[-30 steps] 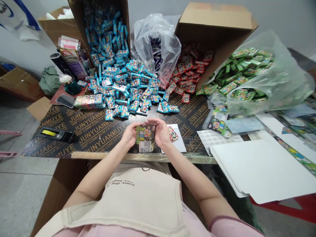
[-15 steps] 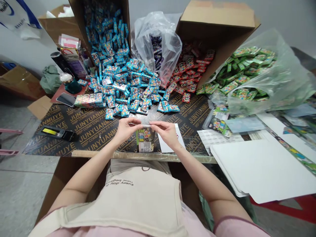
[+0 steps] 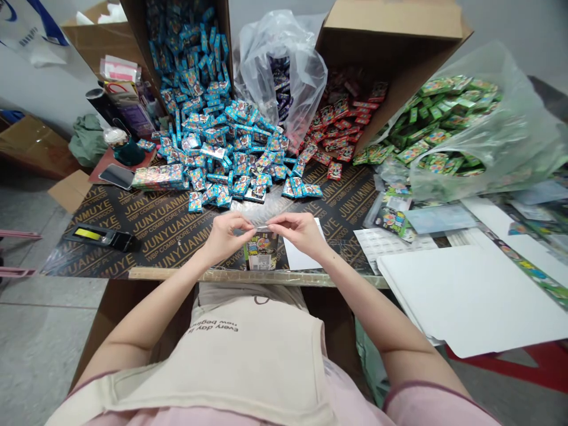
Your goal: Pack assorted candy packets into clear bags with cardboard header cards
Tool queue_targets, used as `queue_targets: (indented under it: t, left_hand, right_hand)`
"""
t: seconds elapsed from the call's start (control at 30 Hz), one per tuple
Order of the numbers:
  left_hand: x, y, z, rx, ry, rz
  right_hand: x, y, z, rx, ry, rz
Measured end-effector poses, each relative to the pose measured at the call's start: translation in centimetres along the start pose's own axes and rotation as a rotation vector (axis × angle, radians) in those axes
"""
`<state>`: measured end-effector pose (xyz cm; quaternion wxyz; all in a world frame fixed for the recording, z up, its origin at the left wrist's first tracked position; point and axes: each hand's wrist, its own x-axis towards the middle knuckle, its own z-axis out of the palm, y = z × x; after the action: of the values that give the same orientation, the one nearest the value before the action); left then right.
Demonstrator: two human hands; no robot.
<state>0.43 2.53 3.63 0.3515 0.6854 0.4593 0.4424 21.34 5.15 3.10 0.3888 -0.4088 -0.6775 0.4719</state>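
Observation:
My left hand (image 3: 227,232) and my right hand (image 3: 298,232) meet at the table's near edge, both pinched on the top edge of a clear bag of small colourful packets (image 3: 262,251) that stands upright between them. A white sheet (image 3: 298,258) lies just right of the bag, under my right wrist. Behind my hands spreads a heap of blue packets (image 3: 222,148).
Blue packets spill from a tipped carton (image 3: 186,35); red packets (image 3: 341,130) spill from another carton (image 3: 394,35). A clear bag of purple packets (image 3: 281,83) stands between them, a bag of green packets (image 3: 448,130) at right. White boards (image 3: 465,296) lie at right, a tape dispenser (image 3: 100,238) and phone (image 3: 116,176) at left.
My hands rose from the bag's sides to its top edge and pinched it there. The red packet near my right hand is no longer seen.

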Motion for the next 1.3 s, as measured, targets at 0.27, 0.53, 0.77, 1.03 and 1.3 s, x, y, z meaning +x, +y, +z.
queue_targets:
  t: [0.27,0.53,0.77,1.03,1.3]
  left_hand:
    - [-0.1,-0.8,-0.1,-0.003,0.021,0.144]
    - [-1.5,-1.7,0.9,0.320,0.079,0.587]
    - [-1.0,-1.8,2.2,0.461,0.040,0.577]
    - [-1.2,-3.2,1.9,0.233,0.193,0.414]
    - [-3.7,-9.7,-3.2,0.004,0.784,-0.342]
  right_hand:
    - [-1.2,0.8,0.0,-0.102,0.026,-0.172]
    - [-1.7,2.7,-0.4,-0.350,0.058,-0.534]
    - [-2.3,3.9,-0.1,-0.412,0.205,-0.660]
    - [-4.4,7.3,3.5,0.113,0.179,-0.058]
    - [2.4,10.8,7.2,0.025,0.149,0.104]
